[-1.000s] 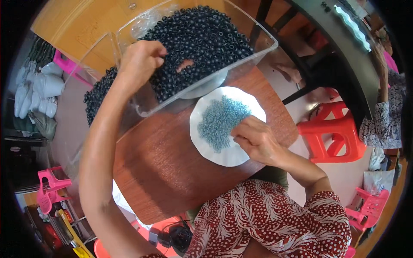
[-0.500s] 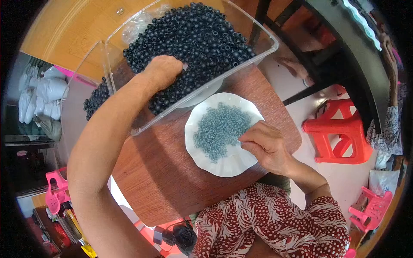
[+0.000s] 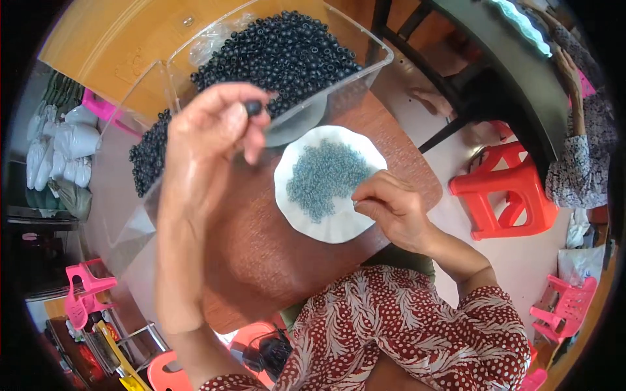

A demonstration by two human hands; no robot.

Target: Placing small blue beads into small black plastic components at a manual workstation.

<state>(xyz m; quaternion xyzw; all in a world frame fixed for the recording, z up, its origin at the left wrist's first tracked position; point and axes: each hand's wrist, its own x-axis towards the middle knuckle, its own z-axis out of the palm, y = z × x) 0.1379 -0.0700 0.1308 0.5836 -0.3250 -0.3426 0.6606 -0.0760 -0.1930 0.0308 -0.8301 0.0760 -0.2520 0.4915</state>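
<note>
Raised above the wooden table (image 3: 251,257), my left hand (image 3: 212,127) pinches a small round black part (image 3: 253,107) between thumb and fingers. It is bead-like, of the same kind as the many hollow black parts (image 3: 274,55) heaped in a clear plastic bin (image 3: 352,81). A white scalloped plate (image 3: 306,225) sits on the table, covered in tiny clear bluish tube-like pieces (image 3: 326,173). At the plate's right edge my right hand (image 3: 394,212) is closed in a pinch. Whatever lies between those fingertips is too small to make out.
More black parts (image 3: 149,156) lie at the left, beside the bin's wall. A red stool (image 3: 505,202) stands to the right, below a dark table (image 3: 482,58) where another person's arm (image 3: 570,91) shows. Pink chairs (image 3: 85,293) flank both sides.
My left hand has come up out of the heap in the bin, toward me, with a black part in its fingers. My right hand keeps its pinch at the plate's edge.
</note>
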